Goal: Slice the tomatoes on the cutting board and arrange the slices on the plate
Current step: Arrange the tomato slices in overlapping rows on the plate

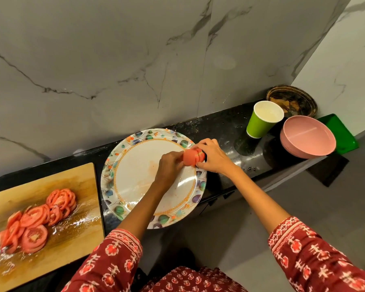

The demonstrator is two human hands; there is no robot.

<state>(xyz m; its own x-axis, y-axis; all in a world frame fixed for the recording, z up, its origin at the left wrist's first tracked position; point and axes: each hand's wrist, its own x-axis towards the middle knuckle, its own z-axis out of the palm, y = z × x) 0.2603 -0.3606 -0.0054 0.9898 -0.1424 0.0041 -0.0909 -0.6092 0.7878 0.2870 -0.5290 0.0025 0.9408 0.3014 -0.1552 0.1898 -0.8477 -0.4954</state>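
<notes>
Stack of tomato slices (193, 157) held over far right rim of plate (135, 165), pressed together between both hands: left hand (169, 168) curled on its near-left side, right hand (214, 157) pinching far-right end. Likely kept bunched to fan out along the rim. More slices (36, 224) wait on cutting board (80, 186) at left (wet with juice). Black table (223, 125), marble wall; green cup (261, 121), pink bowl (308, 138) far right.

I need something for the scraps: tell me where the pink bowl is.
In the head view the round pink bowl sits at the right end of the black counter, just right of the green paper cup and atop a green tray.
</notes>
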